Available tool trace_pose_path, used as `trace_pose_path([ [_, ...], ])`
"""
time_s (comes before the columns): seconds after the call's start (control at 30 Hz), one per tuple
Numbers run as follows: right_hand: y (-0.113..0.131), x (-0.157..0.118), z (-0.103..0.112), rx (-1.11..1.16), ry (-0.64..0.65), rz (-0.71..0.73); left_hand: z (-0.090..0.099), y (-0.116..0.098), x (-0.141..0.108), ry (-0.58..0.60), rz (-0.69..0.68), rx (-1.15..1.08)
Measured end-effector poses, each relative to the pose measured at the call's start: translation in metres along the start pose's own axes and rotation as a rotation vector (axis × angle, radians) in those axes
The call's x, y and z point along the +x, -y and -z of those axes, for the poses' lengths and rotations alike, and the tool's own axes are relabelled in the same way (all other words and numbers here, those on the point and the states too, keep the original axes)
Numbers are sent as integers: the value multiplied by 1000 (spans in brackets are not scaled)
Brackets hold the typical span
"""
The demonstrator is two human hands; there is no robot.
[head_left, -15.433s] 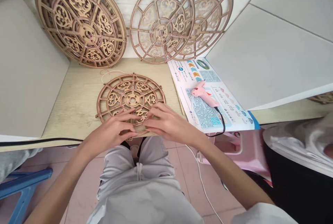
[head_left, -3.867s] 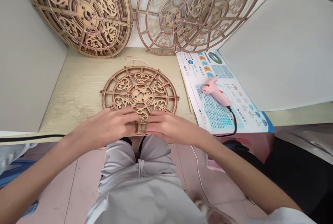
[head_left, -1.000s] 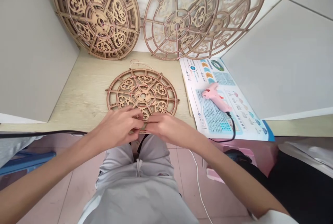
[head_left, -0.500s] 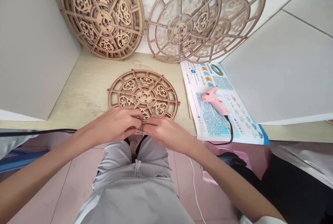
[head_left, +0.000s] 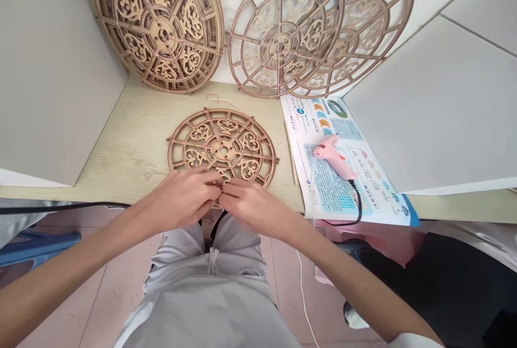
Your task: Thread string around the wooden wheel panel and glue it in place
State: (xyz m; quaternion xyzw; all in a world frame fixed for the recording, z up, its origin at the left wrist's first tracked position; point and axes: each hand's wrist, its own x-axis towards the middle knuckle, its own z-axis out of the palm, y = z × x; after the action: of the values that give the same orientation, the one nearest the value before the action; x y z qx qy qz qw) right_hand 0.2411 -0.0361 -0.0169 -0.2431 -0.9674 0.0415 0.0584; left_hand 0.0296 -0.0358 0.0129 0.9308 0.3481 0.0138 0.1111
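A round openwork wooden disc (head_left: 223,148) with scroll cut-outs lies flat on the table, its near rim under my hands. A thin pale thread (head_left: 222,101) loops beyond its far edge. My left hand (head_left: 189,193) is closed at the disc's near edge, fingertips pinched together. My right hand (head_left: 250,202) meets it there, its fingers closed too. Whatever the fingertips hold is hidden between them and too small to name.
Similar discs (head_left: 163,33) lean on the wall at the back left, and more (head_left: 278,49) at the back right. A pink glue gun (head_left: 334,157) rests on a printed sheet (head_left: 351,138). Grey panels (head_left: 52,68) flank the table (head_left: 133,122). A person's dark-clothed leg (head_left: 452,278) is at the right.
My hands have drawn closer together at the disc's near edge, covering the small gap between them. The person's dark-clothed leg at the right has shifted.
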Motion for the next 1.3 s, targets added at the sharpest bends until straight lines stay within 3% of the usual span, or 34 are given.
trace_pose_path([
  [0.17,-1,2,2,52,9,-18,-3,11,-4,-73,-63,-106],
  [0.4,-13,8,8,137,117,71,-7,28,-7,-89,-138,-297],
  [0.7,2,3,6,93,65,-15,-11,25,-12,-130,-112,-312],
  [1.1,-6,4,1,179,51,20,-13,27,-11,-132,-104,-346],
  [1.3,-1,1,-5,111,-47,28,-14,24,-12,-144,-98,-351],
])
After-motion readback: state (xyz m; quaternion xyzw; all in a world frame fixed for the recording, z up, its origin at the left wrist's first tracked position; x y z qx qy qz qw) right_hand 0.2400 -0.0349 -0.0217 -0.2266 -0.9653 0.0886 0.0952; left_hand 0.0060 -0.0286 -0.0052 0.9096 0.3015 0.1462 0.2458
